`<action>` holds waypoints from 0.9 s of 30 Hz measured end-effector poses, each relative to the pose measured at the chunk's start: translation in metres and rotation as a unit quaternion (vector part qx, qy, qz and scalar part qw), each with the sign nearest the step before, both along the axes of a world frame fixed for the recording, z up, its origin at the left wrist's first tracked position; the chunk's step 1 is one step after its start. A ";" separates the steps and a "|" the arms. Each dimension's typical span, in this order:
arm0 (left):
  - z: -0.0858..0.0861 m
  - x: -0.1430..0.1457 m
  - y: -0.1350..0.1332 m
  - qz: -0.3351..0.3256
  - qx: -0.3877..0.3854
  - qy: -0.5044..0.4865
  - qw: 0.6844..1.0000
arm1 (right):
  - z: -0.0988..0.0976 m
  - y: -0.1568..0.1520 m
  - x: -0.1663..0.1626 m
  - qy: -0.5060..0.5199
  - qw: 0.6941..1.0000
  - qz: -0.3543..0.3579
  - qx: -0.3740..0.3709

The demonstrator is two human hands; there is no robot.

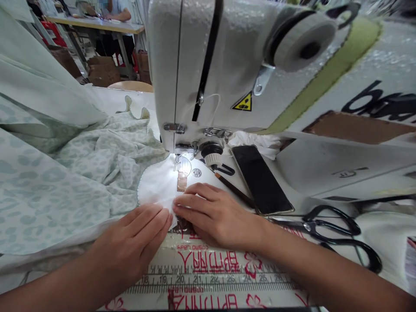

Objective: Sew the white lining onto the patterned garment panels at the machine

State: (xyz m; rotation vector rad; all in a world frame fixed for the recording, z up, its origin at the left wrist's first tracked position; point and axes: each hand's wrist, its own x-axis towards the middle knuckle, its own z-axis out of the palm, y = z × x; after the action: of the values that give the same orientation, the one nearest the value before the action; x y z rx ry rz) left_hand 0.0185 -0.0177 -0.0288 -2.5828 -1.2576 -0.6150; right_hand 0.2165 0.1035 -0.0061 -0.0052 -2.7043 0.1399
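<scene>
My left hand lies flat, fingers together and stretched out, pressing the pale green patterned fabric onto the machine bed. My right hand lies beside it with fingers extended, holding down the white fabric edge just in front of the needle. The fingertips of both hands meet at the fabric edge. The white sewing machine towers above, its lamp lighting the needle plate.
A black phone and a pencil lie right of the needle. Black scissors rest at the right. A ruler strip with red print runs along the front edge. A person sits at a far table.
</scene>
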 end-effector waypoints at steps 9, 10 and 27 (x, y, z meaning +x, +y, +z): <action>0.003 0.000 0.000 0.013 0.012 0.030 0.999 | 0.001 0.000 -0.002 -0.010 1.000 0.008 -0.006; 0.003 -0.001 0.000 0.021 0.003 0.030 0.999 | 0.001 0.000 -0.003 -0.015 1.000 0.007 -0.006; 0.016 -0.013 0.036 -0.064 0.055 -0.010 0.996 | 0.010 0.008 -0.010 -0.052 0.997 -0.047 0.015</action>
State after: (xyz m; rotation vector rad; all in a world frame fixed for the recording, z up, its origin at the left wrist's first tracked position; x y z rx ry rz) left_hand 0.0053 0.0183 -0.0130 -2.5858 -1.0386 -0.7132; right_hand 0.2068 0.1115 0.0041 -0.1335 -2.8027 0.0724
